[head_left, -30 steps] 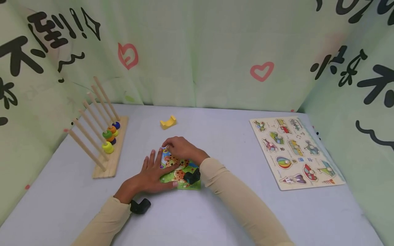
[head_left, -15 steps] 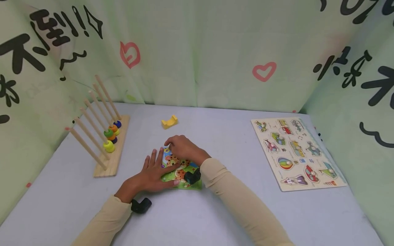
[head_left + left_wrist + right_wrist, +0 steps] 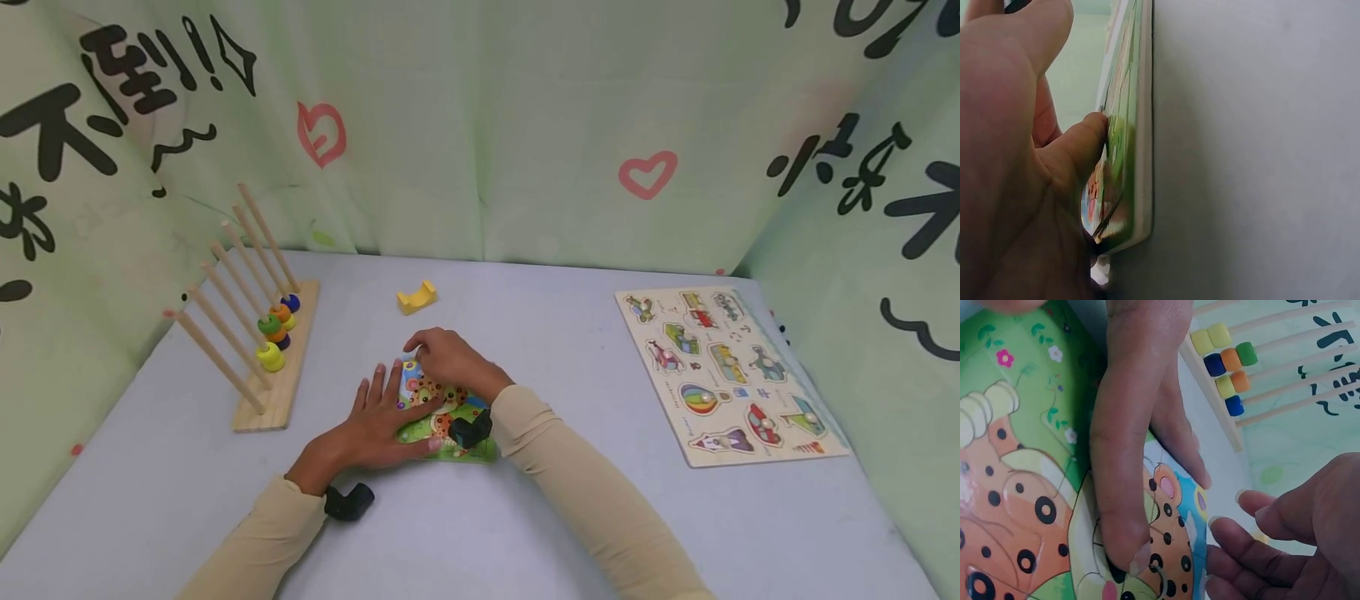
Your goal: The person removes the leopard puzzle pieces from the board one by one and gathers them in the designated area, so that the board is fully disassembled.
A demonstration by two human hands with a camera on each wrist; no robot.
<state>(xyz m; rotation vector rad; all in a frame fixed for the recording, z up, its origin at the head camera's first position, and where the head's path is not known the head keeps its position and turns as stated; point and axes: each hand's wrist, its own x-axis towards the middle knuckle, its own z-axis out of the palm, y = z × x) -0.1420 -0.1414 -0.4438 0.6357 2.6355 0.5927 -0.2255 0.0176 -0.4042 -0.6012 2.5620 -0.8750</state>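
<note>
A flat jigsaw puzzle (image 3: 420, 430) with spotted orange cartoon animals on green and blue lies on the white table. My left hand (image 3: 378, 427) spreads its fingers over the puzzle's left part. In the right wrist view one long left-hand finger (image 3: 1124, 456) rests on an animal's face. The left wrist view shows a fingertip on the picture above the board's pale edge (image 3: 1144, 144). My right hand (image 3: 453, 363) reaches across to the far edge with bent fingers. Its fingertips (image 3: 1225, 532) are right at that edge; I cannot tell whether they pinch it.
To the left stands a wooden rack (image 3: 288, 398) with tall pegs and several coloured beads. Beyond the hands lies a yellow curved block (image 3: 417, 297). A wooden picture-puzzle board (image 3: 701, 333) is at the right. Printed curtains (image 3: 480, 125) enclose the table.
The whole scene has shifted slightly right in the head view. Both hands keep nearly the same place on the puzzle.
</note>
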